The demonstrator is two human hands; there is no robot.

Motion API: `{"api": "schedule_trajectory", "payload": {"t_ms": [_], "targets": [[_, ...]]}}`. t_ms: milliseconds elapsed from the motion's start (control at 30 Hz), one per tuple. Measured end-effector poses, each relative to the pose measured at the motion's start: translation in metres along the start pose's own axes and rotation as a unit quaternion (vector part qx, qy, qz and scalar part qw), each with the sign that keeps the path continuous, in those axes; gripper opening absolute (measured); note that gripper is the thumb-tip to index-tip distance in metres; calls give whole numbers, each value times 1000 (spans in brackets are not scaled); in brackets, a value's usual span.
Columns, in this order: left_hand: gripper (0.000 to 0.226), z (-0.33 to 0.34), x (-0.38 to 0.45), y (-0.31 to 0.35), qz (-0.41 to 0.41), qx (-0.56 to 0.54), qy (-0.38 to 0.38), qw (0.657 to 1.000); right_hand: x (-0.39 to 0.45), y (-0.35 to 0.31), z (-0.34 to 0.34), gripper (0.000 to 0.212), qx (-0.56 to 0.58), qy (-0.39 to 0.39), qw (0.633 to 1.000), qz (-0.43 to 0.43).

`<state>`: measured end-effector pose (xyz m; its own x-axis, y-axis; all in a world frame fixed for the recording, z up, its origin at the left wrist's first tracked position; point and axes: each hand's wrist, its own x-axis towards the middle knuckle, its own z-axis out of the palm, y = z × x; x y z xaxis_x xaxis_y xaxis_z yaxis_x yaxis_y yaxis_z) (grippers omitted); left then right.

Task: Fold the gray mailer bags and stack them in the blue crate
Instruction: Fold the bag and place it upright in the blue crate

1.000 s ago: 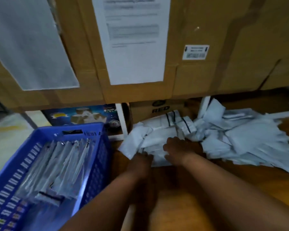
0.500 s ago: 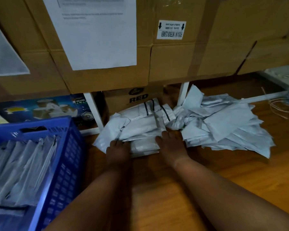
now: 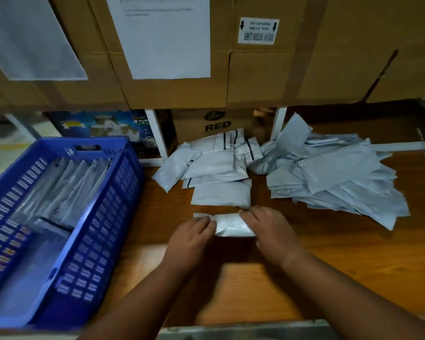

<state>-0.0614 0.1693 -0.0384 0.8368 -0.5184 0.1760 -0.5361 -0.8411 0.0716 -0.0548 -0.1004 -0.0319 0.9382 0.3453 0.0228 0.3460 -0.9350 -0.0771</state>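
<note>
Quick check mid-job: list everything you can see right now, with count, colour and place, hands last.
crate: one, blue, on the left, holding a row of gray bags leaning side by side
held bag: one, gray, on the table between the hands
near pile: several gray bags, some with black strips, just behind the held bag
loose heap: many gray bags, to the right on the table
table: one, brown wood, under the bags
cartons: several, brown cardboard, stacked along the back
paper sheets: two, white, on the carton fronts
RED box: one, brown, under the cartons
printed box: one, blue, behind the crate
left hand: holds the bag's left end
right hand: rests on the bag's right end
</note>
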Motion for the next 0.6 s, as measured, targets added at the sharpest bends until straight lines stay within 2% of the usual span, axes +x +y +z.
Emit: {"api": "schedule_trajectory", "payload": {"t_ms": [200, 333, 400, 500, 600], "targets": [[54, 42, -46, 59, 26, 7, -22, 999, -68, 33, 28, 88, -9, -85, 996, -38], [66, 63, -84, 89, -3, -30, -38, 999, -109, 46, 41, 82, 10, -115, 991, -68], [68, 66, -97, 104, -35, -37, -35, 998, -118, 48, 42, 87, 24, -125, 990, -60], [75, 62, -103, 116, -79, -20, -83, 993, -123, 48, 43, 97, 23, -140, 988, -60], [74, 56, -102, 117, -93, -26, -111, 989, -124, 44, 40, 93, 37, -130, 990, -49]]}}
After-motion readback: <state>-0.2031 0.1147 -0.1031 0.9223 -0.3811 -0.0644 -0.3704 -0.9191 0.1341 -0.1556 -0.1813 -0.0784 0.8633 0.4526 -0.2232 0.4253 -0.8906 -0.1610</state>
